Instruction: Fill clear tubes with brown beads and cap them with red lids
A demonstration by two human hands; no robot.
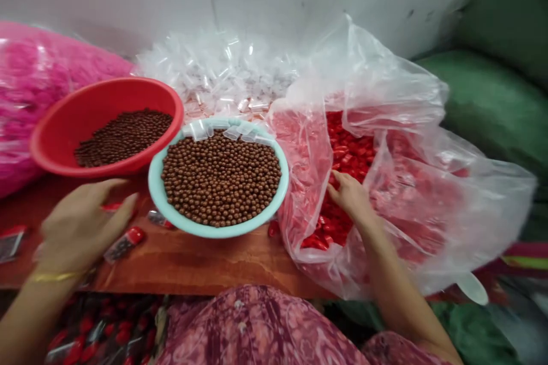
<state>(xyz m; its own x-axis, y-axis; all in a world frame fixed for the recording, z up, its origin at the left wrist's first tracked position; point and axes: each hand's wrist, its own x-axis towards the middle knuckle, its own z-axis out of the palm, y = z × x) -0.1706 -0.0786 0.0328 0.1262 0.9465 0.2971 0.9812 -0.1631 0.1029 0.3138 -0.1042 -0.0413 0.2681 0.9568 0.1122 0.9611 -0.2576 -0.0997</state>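
Observation:
My right hand (349, 194) reaches into a large clear plastic bag (406, 142) full of small red pieces (349, 148); its fingers curl among them and their tips are hidden. My left hand (81, 225) hovers over the wooden board (192, 262) with fingers loosely bent, above a small red-capped packet (126, 241); motion blurs it. Between my hands sits a light teal bowl (162, 199) full of brown balls (220, 177). Behind it to the left a red bowl (64, 125) holds darker brown balls (124, 137).
A heap of small clear packets (218, 74) lies behind the bowls. A pink-filled bag (34, 80) is at the far left, green sacks (492, 102) at the right. More red-capped packets (98, 331) lie below the board's front edge, and a white spoon (471, 288) sits at the lower right.

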